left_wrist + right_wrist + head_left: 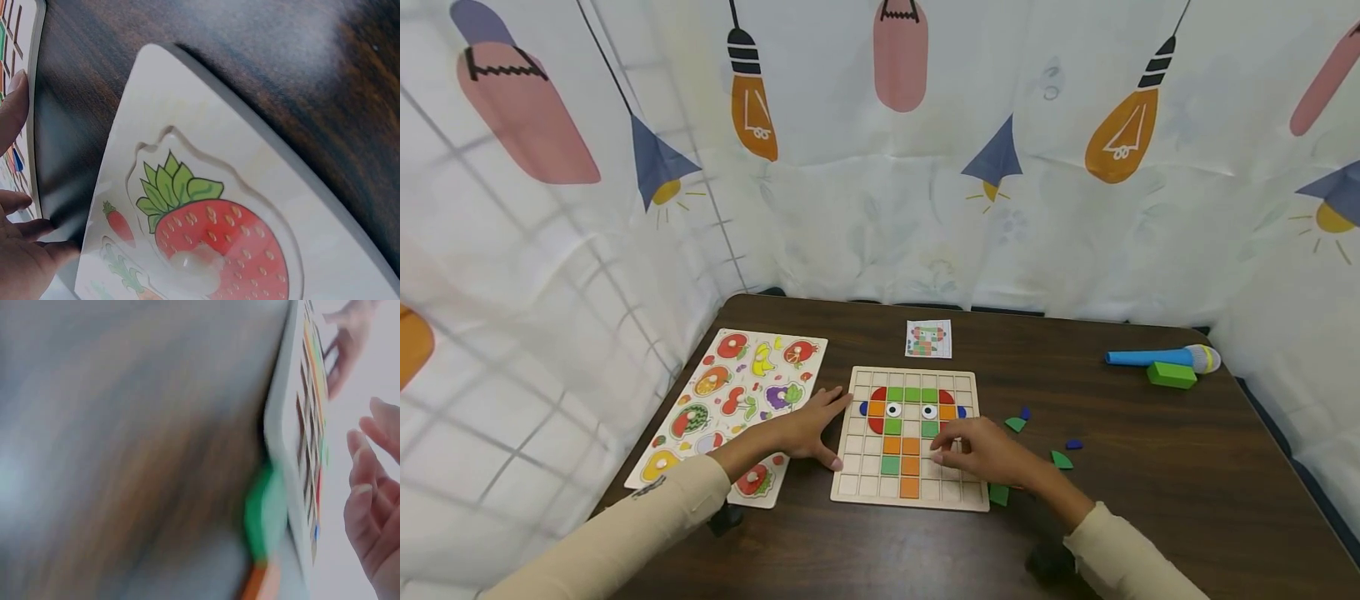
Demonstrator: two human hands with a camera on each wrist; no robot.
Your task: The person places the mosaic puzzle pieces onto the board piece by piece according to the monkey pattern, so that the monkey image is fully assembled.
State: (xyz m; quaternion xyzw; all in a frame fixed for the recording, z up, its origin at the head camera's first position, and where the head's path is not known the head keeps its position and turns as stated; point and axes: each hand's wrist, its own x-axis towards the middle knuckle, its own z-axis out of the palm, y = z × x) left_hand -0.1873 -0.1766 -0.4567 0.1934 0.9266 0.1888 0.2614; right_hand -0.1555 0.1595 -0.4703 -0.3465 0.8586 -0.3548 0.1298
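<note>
A wooden grid board (pixel 955 492) lies mid-table, with red, green, orange and blue tiles and two eye tiles (pixel 892 410) forming a figure on it. My left hand (pixel 805 429) rests at the board's left edge, fingers spread and thumb touching the near-left side. Over the board's right half hovers my right hand (pixel 985 450), its fingers loosely bent. In the right wrist view the fingertips (pixel 359 440) stand apart and no tile shows between them. A green piece (pixel 265 512) and an orange piece (pixel 262 581) lie against the board's edge.
Left of the grid board lies a fruit puzzle board (pixel 820 343). A small pattern card (pixel 928 339) sits behind the grid board. Loose green pieces (pixel 1062 460) and blue pieces (pixel 1073 444) are scattered to the right. Farther right are a toy microphone (pixel 1150 358) and a green block (pixel 1172 375).
</note>
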